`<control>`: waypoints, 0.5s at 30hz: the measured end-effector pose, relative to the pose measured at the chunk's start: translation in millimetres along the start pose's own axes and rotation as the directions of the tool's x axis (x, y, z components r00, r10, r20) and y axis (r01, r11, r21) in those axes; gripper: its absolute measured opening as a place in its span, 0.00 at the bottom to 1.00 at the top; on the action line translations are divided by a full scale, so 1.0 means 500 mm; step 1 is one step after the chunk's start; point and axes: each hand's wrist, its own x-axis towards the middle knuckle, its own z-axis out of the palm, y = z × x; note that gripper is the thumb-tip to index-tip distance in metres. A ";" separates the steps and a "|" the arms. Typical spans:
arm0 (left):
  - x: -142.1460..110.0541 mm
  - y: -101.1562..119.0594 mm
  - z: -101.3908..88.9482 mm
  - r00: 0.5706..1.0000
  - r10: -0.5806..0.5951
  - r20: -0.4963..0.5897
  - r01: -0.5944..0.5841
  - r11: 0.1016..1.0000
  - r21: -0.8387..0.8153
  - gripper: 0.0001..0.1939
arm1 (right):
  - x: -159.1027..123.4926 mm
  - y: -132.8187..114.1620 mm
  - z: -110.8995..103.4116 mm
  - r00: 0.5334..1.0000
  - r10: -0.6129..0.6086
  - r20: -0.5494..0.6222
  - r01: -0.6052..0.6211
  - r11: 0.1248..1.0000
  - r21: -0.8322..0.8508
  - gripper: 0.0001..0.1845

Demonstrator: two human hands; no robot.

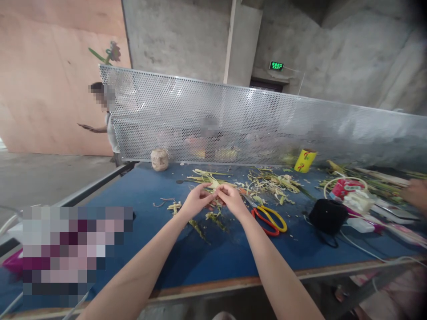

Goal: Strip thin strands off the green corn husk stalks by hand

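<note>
Over the middle of the blue table, my left hand point(199, 198) and my right hand point(231, 198) meet with fingertips pinched together. Between them is a pale green strip of plant point(214, 182), its tip pointing up. What the lower fingers hold is hidden. Dark green seed-like sprigs point(197, 227) lie on the table just below my hands. To the right of my right hand are scissors point(271, 212) with one red and one yellow handle, blades toward the far side. Beyond my hands lies a heap of peeled stalks and pale scraps point(273, 184).
A perforated metal panel point(187, 115) borders the table's far edge. A light-coloured jar point(159, 160) and yellow canister point(304, 161) stand before it. At right are a black pouch point(328, 216), a red packet point(347, 187), cables and another person's hand point(415, 194). Someone stands behind the panel's left end.
</note>
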 end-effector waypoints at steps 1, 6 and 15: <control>0.000 -0.001 0.000 1.000 0.003 -0.009 -0.003 1.000 0.008 0.28 | -0.001 -0.002 0.001 1.000 0.006 0.002 -0.006 1.000 0.001 0.13; 0.001 -0.004 0.001 0.999 0.012 -0.030 -0.011 1.000 0.014 0.26 | -0.003 -0.006 0.005 0.999 0.038 0.003 -0.038 0.999 0.019 0.14; 0.001 0.005 0.002 0.996 -0.062 -0.057 0.060 0.997 -0.051 0.20 | -0.004 -0.004 0.005 0.999 0.034 0.029 -0.033 0.999 -0.011 0.13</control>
